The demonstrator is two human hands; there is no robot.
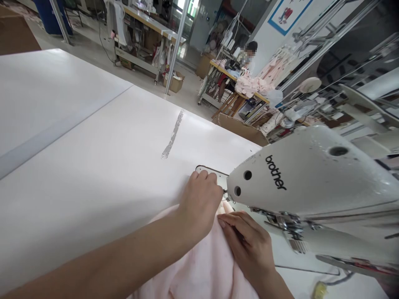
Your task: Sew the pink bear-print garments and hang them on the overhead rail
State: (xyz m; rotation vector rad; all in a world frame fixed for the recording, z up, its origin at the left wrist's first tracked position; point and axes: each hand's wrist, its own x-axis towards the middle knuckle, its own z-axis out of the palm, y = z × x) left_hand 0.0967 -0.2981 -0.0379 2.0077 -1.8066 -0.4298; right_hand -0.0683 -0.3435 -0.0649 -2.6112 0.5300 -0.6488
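Note:
A soft pale pink fabric (205,265) lies in loose folds at the front of the white sewing machine (289,174), its far end reaching the needle area. My left hand (201,203) is closed on the fabric right beside the needle, knuckles up, its fingertips hidden. Nearer to me, my right hand (249,241) pinches the fabric's edge between thumb and fingers, just right of the left wrist. The metal needle plate (220,178) shows partly past my left knuckles. The needle tip and presser foot are mostly covered.
The white tabletop (109,137) spreads to the left, with a grey worn strip (173,135) on it. Beyond its far edge stand an open cardboard box (241,128) and a metal pole (177,45). Another person (247,56) sits at a machine with pink fabric at the back.

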